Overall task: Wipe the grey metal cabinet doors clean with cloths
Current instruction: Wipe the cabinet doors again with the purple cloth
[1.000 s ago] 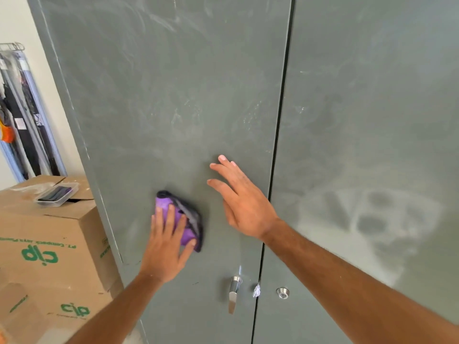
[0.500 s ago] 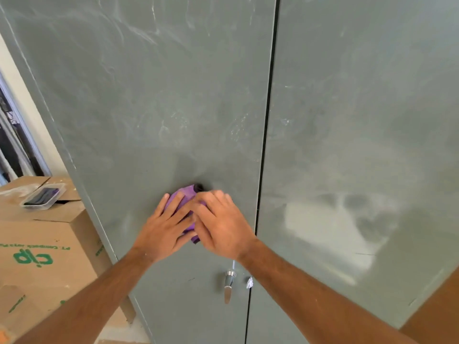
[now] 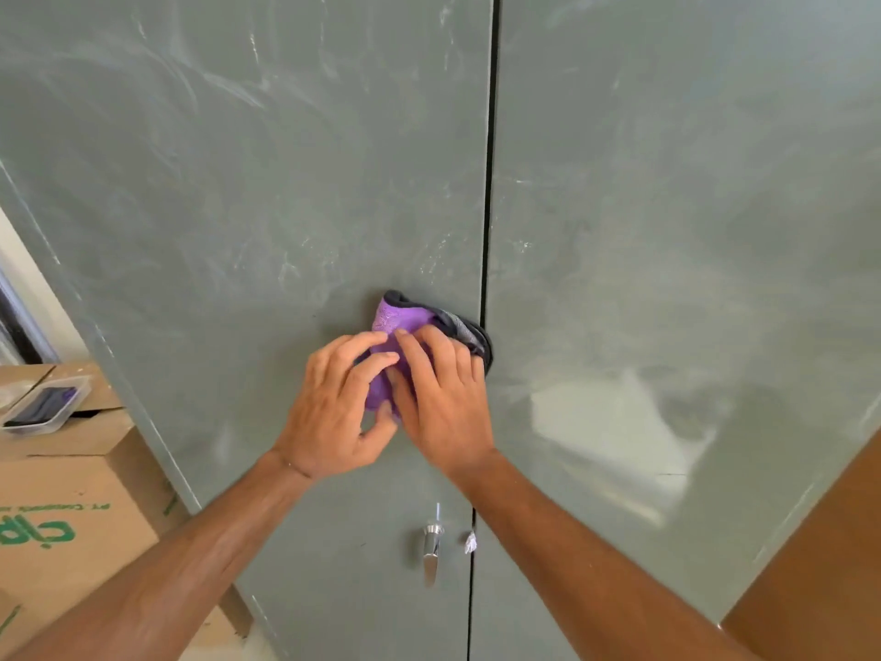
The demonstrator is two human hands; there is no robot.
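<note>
Two grey metal cabinet doors fill the view, the left door [image 3: 229,193] and the right door [image 3: 677,193], both streaked with pale smears. A purple and grey cloth [image 3: 398,317] lies bunched against the left door, just left of the centre seam. My left hand [image 3: 333,407] curls its fingers and thumb round the cloth's lower left part. My right hand [image 3: 443,403] lies over the cloth's right side and presses it to the door, its fingers overlapping those of the left hand. Much of the cloth is hidden under both hands.
A chrome handle [image 3: 431,546] sticks out of the left door below my hands, with a white scrap [image 3: 470,542] on the seam beside it. Cardboard boxes [image 3: 71,498] stand at the left with a plastic tray [image 3: 45,405] on top. A brown surface [image 3: 820,574] sits at the lower right.
The cloth has moved up and right towards the centre seam. My right hand came down onto it and joined the left, whose fingers have curled round the cloth.
</note>
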